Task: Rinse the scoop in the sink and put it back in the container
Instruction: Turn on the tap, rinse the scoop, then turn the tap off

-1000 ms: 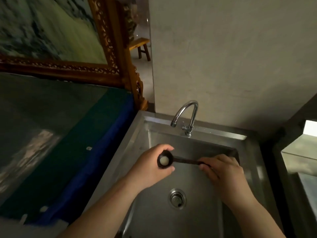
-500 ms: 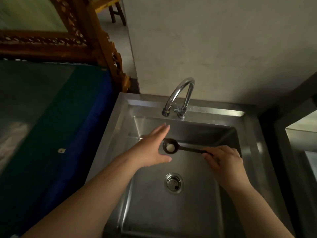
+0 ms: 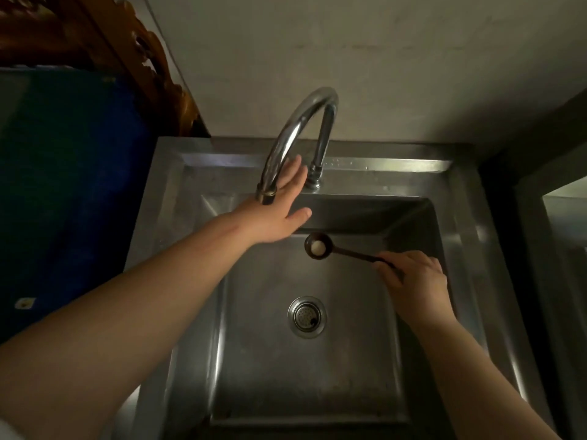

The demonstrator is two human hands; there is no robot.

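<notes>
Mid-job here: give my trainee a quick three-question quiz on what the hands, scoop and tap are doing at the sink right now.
1. True or false: water is running from the faucet.
2. Which hand holds the scoop? A) left hand B) right hand C) both
3. Fill in: the scoop is held above the sink basin, with the ____ lower in the picture than its bowl.

Key
1. False: no stream is visible at the spout.
2. B: the right hand's grip is on the handle; the left is open, reaching toward the faucet.
3. drain
</notes>
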